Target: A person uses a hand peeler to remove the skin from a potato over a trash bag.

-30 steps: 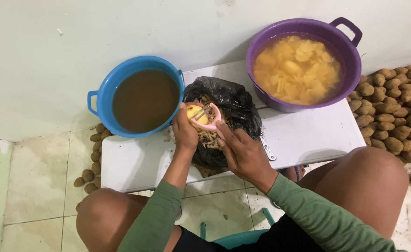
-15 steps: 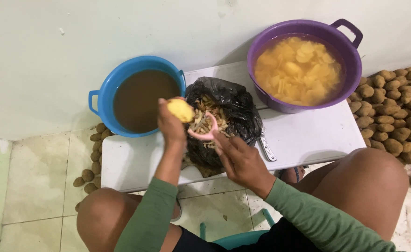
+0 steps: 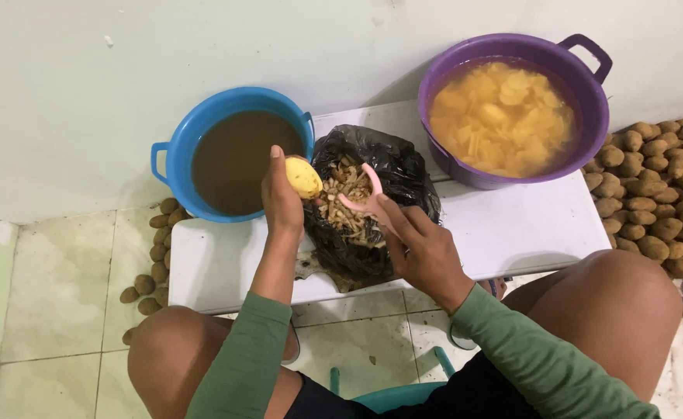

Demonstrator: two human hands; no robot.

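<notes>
Two hands work above the black bag of peelings [image 3: 388, 167]. The left hand [image 3: 281, 198] has its fingers [image 3: 276, 167] closed around a peeled yellow potato [image 3: 303, 178], lifted at the rim of the blue basin [image 3: 182, 147] of brown water; half a second ago the potato sat a little farther left and higher, and a second ago it was over the bag with the peeler against it. The right hand [image 3: 419, 244] has its fingers [image 3: 392, 217] wrapped around a pink peeler [image 3: 363, 195], whose head now points up over the peelings, clear of the potato, where earlier the two touched. The bag lies on the white surface [image 3: 512, 225] between the blue basin and a purple basin [image 3: 589, 116] full of pale slices in water. Unpeeled brown potatoes [image 3: 659, 194] are heaped on the floor to the right, with a smaller scatter [image 3: 151, 264] on the tiles to the left, unchanged.
</notes>
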